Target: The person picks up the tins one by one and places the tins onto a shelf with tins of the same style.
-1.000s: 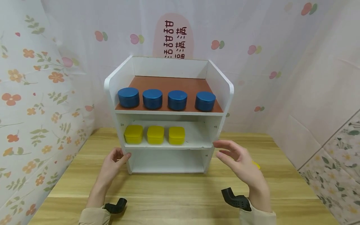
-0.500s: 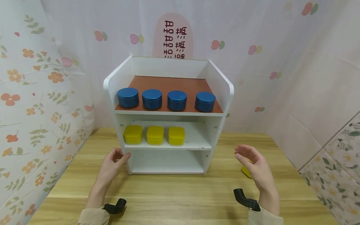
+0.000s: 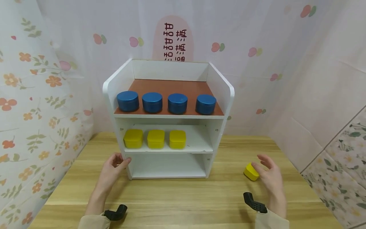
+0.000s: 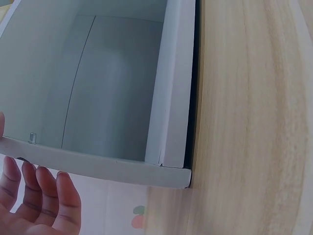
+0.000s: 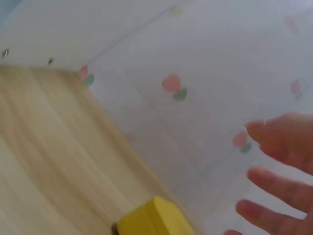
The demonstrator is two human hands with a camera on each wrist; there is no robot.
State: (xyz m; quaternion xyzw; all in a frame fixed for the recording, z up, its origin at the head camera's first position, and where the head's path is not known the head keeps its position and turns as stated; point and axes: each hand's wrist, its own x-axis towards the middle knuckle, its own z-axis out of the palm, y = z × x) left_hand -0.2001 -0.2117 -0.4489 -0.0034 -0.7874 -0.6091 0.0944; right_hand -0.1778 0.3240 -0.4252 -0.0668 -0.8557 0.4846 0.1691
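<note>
A white shelf unit (image 3: 169, 151) stands on the wooden table. My left hand (image 3: 110, 171) holds its left side panel low down, thumb at the front edge and fingers along the outer face; the left wrist view shows the fingertips (image 4: 66, 188) close against that panel (image 4: 112, 171). To the right of the unit, a yellow square box with rounded corners (image 3: 251, 172) lies on the table. Over it my right hand (image 3: 271, 178) hovers with spread fingers, the thumb overlapping the box in the head view. In the right wrist view the fingers (image 5: 281, 188) are apart from the box (image 5: 154, 220).
Several round blue tins (image 3: 177, 103) line the front of the brown top shelf (image 3: 168, 87). Three similar yellow boxes (image 3: 155, 139) stand on the middle shelf, left of its bare right part. Patterned cloth (image 3: 243, 79) hangs behind and beside the table (image 3: 177, 203).
My right hand has moved away from the shelf unit, rightward to the loose yellow box, which now shows more fully. My left hand stays on the side panel. The head view has shifted slightly.
</note>
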